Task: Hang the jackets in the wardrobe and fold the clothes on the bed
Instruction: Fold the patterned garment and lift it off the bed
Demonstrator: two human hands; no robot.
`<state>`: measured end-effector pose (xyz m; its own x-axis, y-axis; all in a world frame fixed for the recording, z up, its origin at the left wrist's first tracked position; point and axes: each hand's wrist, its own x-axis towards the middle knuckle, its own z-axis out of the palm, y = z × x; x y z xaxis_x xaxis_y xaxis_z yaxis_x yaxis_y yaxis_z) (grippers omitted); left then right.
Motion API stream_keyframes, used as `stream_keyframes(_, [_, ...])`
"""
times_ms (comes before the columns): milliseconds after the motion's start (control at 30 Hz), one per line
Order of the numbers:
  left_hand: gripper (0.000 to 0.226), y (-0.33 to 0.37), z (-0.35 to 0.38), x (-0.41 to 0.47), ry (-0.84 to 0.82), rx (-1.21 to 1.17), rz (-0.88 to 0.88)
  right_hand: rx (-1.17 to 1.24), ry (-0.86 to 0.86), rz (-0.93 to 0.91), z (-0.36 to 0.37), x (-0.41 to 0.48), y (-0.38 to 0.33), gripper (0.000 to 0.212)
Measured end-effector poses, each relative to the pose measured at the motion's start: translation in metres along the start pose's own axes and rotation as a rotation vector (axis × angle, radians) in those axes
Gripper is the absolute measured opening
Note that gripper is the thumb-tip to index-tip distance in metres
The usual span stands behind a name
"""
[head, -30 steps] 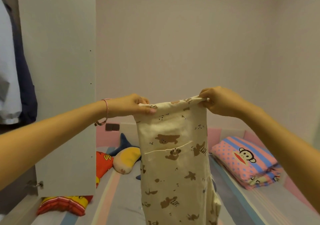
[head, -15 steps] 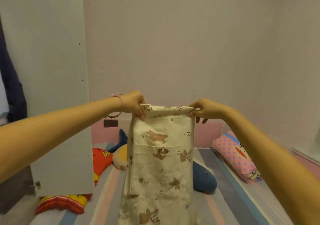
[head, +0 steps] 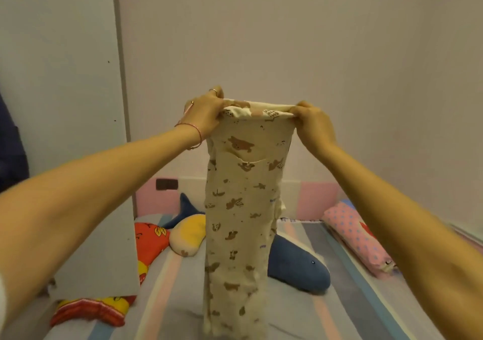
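- Head view: the left hand and the right hand each pinch a top corner of the bear-print trousers, fingers curled over the waistband.
- The trousers hang straight down over the middle of the bed, their lower end reaching the sheet.
- A blue shark toy lies just behind them, and a pink pillow lies along the bed's right edge.
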<state>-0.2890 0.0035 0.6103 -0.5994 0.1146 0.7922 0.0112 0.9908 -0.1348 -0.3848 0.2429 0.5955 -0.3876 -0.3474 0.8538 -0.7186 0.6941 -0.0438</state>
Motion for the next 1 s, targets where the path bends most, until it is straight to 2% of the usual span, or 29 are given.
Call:
stream_keyframes(100, [0.028,0.012,0.009,-0.036,-0.017,-0.028,0.044,-0.03,-0.065,-0.035,-0.001,-0.031,0.006,0.024])
stream_keyframes(200, [0.013,0.027,0.027,-0.102,-0.091,-0.084,0.093,-0.068,-0.166,-0.146,0.007,-0.102,0.008,0.018])
stream_keyframes(267, [0.003,0.039,0.046,-0.159,-0.156,-0.107,0.178,-0.081,-0.281,-0.148,0.019,-0.165,0.005,0.015])
stream_keyframes(300, [0.003,0.045,0.053,-0.186,-0.203,-0.115,0.205,-0.076,-0.344,-0.136,0.023,-0.191,0.001,0.013])
stream_keyframes(367, [0.01,0.065,0.067,-0.256,-0.328,-0.222,0.147,-0.018,-0.491,-0.129,0.032,-0.262,-0.013,0.011])
stream_keyframes(433, [0.021,0.081,0.074,-0.323,-0.385,-0.286,0.254,0.025,-0.601,-0.174,0.036,-0.327,-0.029,0.013])
stream_keyframes(500, [0.028,0.097,0.075,-0.392,-0.522,-0.319,0.426,0.08,-0.77,-0.2,0.034,-0.393,-0.052,0.021])
stream_keyframes(567, [0.031,0.105,0.078,-0.456,-0.68,-0.365,0.471,0.133,-0.987,-0.205,0.029,-0.453,-0.075,0.022])
stream_keyframes(667, [0.024,0.113,0.073,-0.531,-1.018,-0.439,0.506,0.144,-1.289,-0.24,0.027,-0.515,-0.105,0.01])
stream_keyframes(733, [0.015,0.119,0.065,-0.567,-1.201,-0.527,0.482,0.19,-1.464,-0.246,0.024,-0.546,-0.129,0.008])
stream_keyframes(833, [0.017,0.131,0.047,-0.598,-1.433,-0.681,0.389,0.259,-1.652,-0.202,0.015,-0.581,-0.157,0.026])
stream_keyframes(933, [0.011,0.137,0.038,-0.612,-1.591,-0.812,0.27,0.387,-1.808,-0.08,0.009,-0.606,-0.171,0.021])
stream_keyframes(1000, [0.016,0.136,0.041,-0.621,-1.703,-0.849,0.273,0.497,-1.927,0.036,0.009,-0.616,-0.177,0.015])
